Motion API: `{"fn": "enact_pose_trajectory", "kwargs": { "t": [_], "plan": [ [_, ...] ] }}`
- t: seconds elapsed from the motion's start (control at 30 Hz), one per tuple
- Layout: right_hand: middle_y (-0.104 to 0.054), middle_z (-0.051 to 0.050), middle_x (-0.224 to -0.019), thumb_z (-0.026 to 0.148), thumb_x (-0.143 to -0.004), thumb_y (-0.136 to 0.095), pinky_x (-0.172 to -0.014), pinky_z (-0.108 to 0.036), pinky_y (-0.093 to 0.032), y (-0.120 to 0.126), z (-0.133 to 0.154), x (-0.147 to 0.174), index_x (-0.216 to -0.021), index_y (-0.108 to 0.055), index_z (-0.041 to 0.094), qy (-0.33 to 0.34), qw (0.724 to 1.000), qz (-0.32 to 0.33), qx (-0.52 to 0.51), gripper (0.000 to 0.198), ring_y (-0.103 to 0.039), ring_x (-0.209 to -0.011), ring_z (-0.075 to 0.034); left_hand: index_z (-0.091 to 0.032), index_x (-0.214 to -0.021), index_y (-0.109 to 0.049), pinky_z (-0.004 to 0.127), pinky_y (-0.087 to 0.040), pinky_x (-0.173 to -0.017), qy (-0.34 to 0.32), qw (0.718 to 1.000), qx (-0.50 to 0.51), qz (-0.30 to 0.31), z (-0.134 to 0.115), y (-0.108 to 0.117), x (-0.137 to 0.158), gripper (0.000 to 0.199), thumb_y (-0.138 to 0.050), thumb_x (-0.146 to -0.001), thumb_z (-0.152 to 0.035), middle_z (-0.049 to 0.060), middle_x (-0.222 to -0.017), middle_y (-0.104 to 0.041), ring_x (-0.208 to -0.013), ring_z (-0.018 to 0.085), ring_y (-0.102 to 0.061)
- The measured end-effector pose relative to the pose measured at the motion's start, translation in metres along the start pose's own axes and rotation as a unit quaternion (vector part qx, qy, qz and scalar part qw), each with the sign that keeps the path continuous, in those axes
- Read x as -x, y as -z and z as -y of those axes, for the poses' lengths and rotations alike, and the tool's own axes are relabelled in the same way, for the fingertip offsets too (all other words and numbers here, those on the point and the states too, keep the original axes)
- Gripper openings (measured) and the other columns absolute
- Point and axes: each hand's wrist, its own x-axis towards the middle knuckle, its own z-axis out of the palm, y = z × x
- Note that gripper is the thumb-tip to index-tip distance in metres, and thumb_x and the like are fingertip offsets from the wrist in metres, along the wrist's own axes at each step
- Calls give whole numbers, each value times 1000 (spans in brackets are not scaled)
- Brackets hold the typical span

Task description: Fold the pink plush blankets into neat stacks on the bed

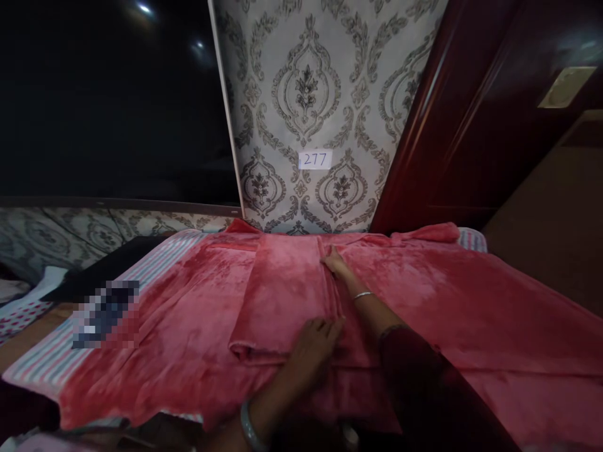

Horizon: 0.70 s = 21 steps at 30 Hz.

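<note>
A pink plush cloth (433, 301) lies spread out, with a folded panel (287, 282) of it stacked in the middle. Along the panel's right side several layered edges run away from me. At the near part of that side, my left hand (313, 348) has its fingers curled over the edge; its fingertips are partly hidden. My right hand (333, 258) pinches the same edge farther back, near the wall. Each wrist carries a silvery bangle. A rolled fold (242, 351) shows at the panel's near left corner.
Under the cloth a striped sheet (47, 361) shows at the left, with a pixelated dark object (108, 314) on it. Behind are a large dark screen (113, 107), patterned wallpaper with a "277" label (315, 159), and a dark red wooden panel (447, 125) at right.
</note>
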Motion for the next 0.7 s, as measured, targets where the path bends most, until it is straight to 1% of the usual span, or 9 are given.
{"fn": "enact_pose_trajectory", "kwargs": {
  "t": [0.07, 0.17, 0.23, 0.3, 0.37, 0.47, 0.53, 0.6, 0.7],
  "plan": [
    [-55, -17, -146, 30, -76, -68, -109, -49, -48, 2, -10, 3, -151, -45, 19, -25, 1000, -4, 14, 80, -61, -125, -31, -16, -149, -46, 44, -51, -95, 11, 1000, -8, 3, -1, -8, 2, 68, -45, -82, -2, 14, -130, -67, -109, 27, -61],
    [-58, -17, -144, 32, -79, -69, -108, -45, -48, -4, -9, -3, -147, -50, 17, -33, 999, -10, 24, 72, -61, -126, -30, -10, -142, -53, 47, -48, -103, 28, 999, -31, -23, 0, -12, 7, 60, -50, -82, -6, 19, -137, -62, -119, 31, -58],
    [-60, -15, -141, 27, -78, -71, -109, -41, -48, -11, -4, -11, -146, -52, 16, -23, 999, -12, 26, 72, -61, -127, -29, -10, -132, -61, 48, -47, -105, 29, 997, -53, -39, 0, -12, 9, 51, -54, -82, -9, 19, -135, -63, -121, 32, -57],
    [-60, -13, -142, 17, -75, -71, -108, -37, -48, -16, 1, -17, -148, -50, 17, -8, 1000, -11, 27, 76, -62, -126, -26, -12, -125, -65, 47, -48, -104, 20, 996, -68, -54, 0, -12, 11, 43, -55, -83, -9, 16, -130, -66, -118, 30, -59],
    [-61, -10, -142, 10, -75, -66, -107, -34, -49, -18, 1, -19, -150, -48, 18, 5, 999, -12, 31, 78, -63, -124, -23, -14, -123, -66, 45, -50, -103, 5, 994, -76, -78, -2, -12, 12, 41, -54, -84, -9, 14, -126, -69, -116, 28, -60],
    [-62, -8, -141, 6, -78, -59, -106, -34, -50, -16, -4, -18, -149, -50, 21, 14, 999, -17, 48, 74, -63, -123, -22, -16, -123, -65, 43, -51, -101, -11, 991, -90, -102, -6, -15, 12, 39, -54, -86, -9, 12, -123, -70, -114, 26, -61],
    [-63, -8, -139, 6, -78, -60, -107, -36, -50, -12, -8, -15, -145, -55, 20, 12, 998, -21, 64, 69, -62, -125, -24, -15, -119, -66, 42, -51, -99, -24, 988, -115, -104, -8, -18, 12, 34, -55, -87, -9, 12, -119, -71, -111, 26, -62],
    [-65, -11, -135, 7, -77, -62, -108, -38, -49, -9, -11, -12, -141, -58, 16, 6, 996, -23, 81, 64, -62, -126, -27, -13, -118, -65, 42, -50, -101, -32, 985, -138, -98, -10, -21, 11, 32, -56, -88, -10, 11, -118, -71, -111, 27, -62],
    [-65, -15, -135, 11, -78, -62, -108, -38, -48, -5, -10, -9, -141, -56, 12, 0, 995, -19, 100, 63, -61, -126, -28, -14, -118, -64, 40, -50, -101, -26, 987, -140, -72, -11, -22, 11, 29, -57, -90, -11, 11, -118, -70, -110, 26, -62]
  ]
}}
